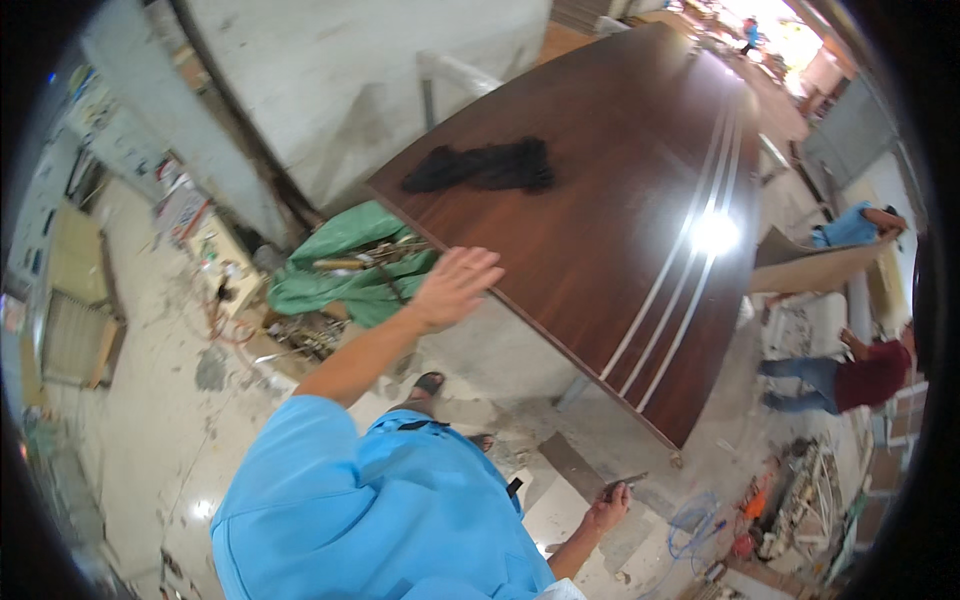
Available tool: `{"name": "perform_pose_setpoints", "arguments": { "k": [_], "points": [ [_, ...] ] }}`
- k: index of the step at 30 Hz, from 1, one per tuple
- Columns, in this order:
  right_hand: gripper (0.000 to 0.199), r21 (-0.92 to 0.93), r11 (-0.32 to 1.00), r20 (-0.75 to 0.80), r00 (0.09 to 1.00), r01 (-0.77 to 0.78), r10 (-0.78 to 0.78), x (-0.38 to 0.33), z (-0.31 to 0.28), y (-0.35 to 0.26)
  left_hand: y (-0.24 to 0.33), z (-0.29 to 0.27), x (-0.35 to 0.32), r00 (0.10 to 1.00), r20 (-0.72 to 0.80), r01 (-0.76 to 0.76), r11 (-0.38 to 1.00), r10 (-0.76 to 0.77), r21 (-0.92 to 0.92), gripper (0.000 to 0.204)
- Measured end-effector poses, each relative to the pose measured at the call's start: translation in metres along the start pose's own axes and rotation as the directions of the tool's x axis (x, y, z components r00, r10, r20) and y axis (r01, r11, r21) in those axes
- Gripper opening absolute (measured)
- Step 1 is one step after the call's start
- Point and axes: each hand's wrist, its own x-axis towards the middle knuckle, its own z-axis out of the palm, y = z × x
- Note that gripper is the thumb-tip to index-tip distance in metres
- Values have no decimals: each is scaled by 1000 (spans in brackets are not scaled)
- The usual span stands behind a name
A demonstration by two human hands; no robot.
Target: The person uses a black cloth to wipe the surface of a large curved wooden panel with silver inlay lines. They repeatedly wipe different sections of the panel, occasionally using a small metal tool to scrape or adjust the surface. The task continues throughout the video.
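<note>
A large dark brown wood-grain panel (600, 230) lies raised in front of me, with three pale parallel strips along its right part. My left hand (455, 287) is at its near left edge, palm down and fingers stretched out, holding nothing; whether it touches the panel I cannot tell. Down at my right side, below the panel's near corner, my right hand (607, 508) is closed around a slim dark tool (627, 484) whose end points away from me. Its exact kind is too small to make out. A crumpled black cloth (480, 167) rests on the panel's far left part.
Left of the panel sits a green sack (345, 250) with scrap in it, beside loose debris. At right, a person in a dark red top (878, 375) and another in blue (850, 226), next to a brown sheet (820, 268). Blue tubing (690, 525) lies on the floor.
</note>
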Motion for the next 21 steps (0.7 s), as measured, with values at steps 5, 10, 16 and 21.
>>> {"name": "perform_pose_setpoints", "arguments": {
  "k": [5,10,16,21],
  "points": [
    [23,-33,999,-78,997,1,-4,-35,19,2,-118,-25,-47,941,-78,336,938,-330,87,69],
    [18,-126,990,-282,959,-60,22,-92,6,31,-214,-63,-34,660,-517,709,680,-545,188,48],
    [20,-267,916,-603,794,-298,83,-153,-40,111,-192,7,109,924,124,365,931,-362,-1,67],
    [16,-180,927,-693,711,-330,119,-212,-82,160,-79,36,187,951,305,-18,992,56,-126,64]
  ]
}}
